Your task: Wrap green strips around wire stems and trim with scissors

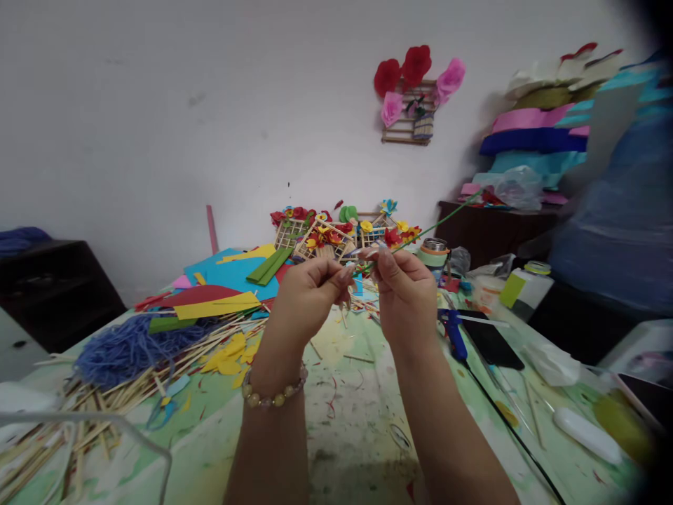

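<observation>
Both hands are raised over the middle of the table, close together with fingertips almost meeting. A thin green stem (453,212), like a wrapped wire, slants up to the right from my right hand (406,284), which pinches it between thumb and fingers. My left hand (315,298), with a beaded bracelet (274,398) at the wrist, is closed in a pinch at the stem's lower end. Small green bits show between the fingertips; the fingers partly hide that end. Behind the hands stand small stick lattices (326,242) with red, yellow and blue paper flowers.
At left lie blue yarn (141,351), thin wooden sticks (94,410), yellow scraps (228,354) and coloured paper sheets (226,273). On the right are a blue glue gun (455,335), a black phone (491,340), an open-topped flask (434,254) and a white bottle (527,287).
</observation>
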The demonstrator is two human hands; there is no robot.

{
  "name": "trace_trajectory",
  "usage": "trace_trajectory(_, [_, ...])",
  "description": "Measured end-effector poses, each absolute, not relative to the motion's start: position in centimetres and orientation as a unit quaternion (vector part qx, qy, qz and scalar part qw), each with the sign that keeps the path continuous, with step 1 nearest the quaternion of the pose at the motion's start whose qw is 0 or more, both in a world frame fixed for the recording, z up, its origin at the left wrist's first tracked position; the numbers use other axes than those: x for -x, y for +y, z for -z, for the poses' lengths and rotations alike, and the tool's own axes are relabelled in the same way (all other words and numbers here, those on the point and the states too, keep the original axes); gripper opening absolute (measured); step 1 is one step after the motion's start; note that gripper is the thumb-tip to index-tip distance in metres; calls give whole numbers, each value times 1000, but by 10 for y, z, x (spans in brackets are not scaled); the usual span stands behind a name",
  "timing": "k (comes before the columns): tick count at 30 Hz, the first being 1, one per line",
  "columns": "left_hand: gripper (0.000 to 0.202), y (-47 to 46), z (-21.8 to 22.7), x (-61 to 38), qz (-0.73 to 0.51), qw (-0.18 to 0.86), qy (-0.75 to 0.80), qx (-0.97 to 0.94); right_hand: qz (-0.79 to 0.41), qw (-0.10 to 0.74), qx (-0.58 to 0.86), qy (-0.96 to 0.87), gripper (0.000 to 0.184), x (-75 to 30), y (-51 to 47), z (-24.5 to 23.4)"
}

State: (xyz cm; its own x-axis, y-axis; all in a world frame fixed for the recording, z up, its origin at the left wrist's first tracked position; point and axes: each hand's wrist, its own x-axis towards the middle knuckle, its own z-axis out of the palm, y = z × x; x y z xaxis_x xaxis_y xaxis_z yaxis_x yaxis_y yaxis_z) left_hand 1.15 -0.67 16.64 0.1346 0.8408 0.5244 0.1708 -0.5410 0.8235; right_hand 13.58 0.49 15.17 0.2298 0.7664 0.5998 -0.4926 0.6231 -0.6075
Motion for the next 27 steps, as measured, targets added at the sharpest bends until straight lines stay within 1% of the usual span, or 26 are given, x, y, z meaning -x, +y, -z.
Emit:
trace_trajectory(3, [35, -7, -166, 2, -467, 343, 368, -727, -431, 726, 162, -510, 7, -141, 6, -153])
trace_trajectory(5, [35, -9, -165, 11, -428, 332, 390, -745, -445, 672, 204, -556, 9, -147, 6, -155])
trace_trajectory(6, [35, -11, -165, 15, -428, 315, 407, -743, -448, 640, 233, -579, 11, -150, 6, -157])
trace_trajectory(9, [35, -15, -165, 21, -496, 257, 438, -704, -451, 551, 306, -633, 16, -156, 5, -159])
trace_trajectory(12, [34, -17, -168, 17, -572, 254, 403, -667, -444, 490, 326, -676, 19, -158, 3, -159])
trace_trajectory(15, [33, -15, -169, 7, -630, 264, 364, -633, -414, 454, 346, -709, 20, -156, 1, -159])
trace_trajectory(19, [28, -11, -168, -4, -697, 257, 336, -579, -395, 428, 355, -731, 18, -150, -2, -159])
trace_trajectory(24, [20, -7, -166, -4, -726, 239, 327, -556, -434, 395, 331, -739, 16, -149, -3, -159])
trace_trajectory(27, [17, -6, -166, 1, -733, 254, 314, -547, -481, 389, 292, -729, 15, -152, -2, -158])
